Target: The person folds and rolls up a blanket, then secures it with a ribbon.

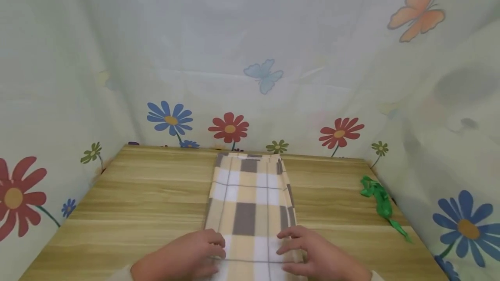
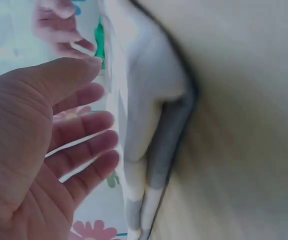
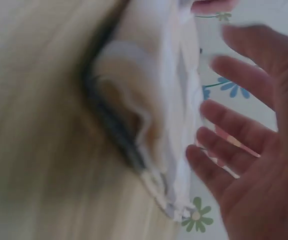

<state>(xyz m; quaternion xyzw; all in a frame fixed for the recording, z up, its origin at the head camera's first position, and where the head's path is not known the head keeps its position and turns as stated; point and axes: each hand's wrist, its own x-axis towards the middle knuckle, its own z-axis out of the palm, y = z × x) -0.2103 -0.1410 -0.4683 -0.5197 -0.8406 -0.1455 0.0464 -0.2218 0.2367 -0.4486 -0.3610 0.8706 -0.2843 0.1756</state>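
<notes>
Left hand (image 1: 181, 253), fingers relaxed and gripping nothing, is at bottom centre-left, by one edge of a folded checked cloth (image 1: 245, 218) spanning mid-frame to the bottom. By its other edge, the right hand (image 1: 316, 253) is equally loose; lower right, crumpled green ribbon (image 1: 383, 207) lies on the wooden table (image 1: 332, 194).

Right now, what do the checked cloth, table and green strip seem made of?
Cloth: soft, matte fabric, judging by its folds. Table: wood or wood-print laminate, seemingly low-sheen, given the streaked grain. Green strip: slightly shiny and crumpled, perhaps thin plastic or satin.
</notes>
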